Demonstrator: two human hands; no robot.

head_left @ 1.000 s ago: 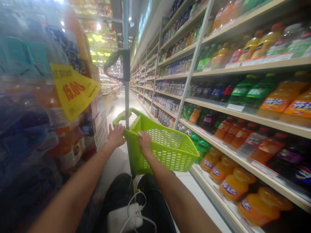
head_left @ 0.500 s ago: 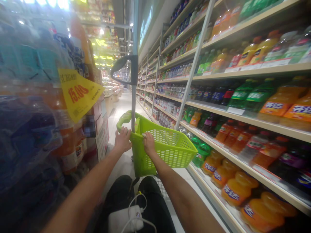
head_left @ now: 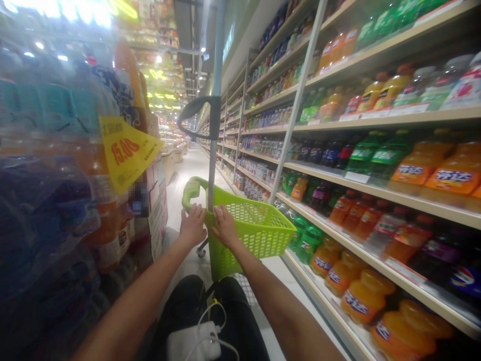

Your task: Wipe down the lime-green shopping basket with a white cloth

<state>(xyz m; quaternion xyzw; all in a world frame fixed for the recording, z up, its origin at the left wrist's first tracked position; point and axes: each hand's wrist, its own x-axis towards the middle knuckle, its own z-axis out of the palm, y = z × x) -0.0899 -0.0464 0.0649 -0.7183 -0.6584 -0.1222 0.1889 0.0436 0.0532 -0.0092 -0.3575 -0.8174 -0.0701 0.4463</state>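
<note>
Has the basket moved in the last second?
Yes: judged against the 7UP bottle, fixed on its shelf, the basket's right end has shifted left, leaving more of the bottle in view.

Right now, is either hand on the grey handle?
No, the left hand and right hand are at the green basket, below the grey handle.

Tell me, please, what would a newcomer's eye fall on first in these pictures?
Probably the bright green basket comes first, just below the centre. Next, the yellow sign reading 15.00 stands out at left, followed by the large orange bottles at lower right.
</note>
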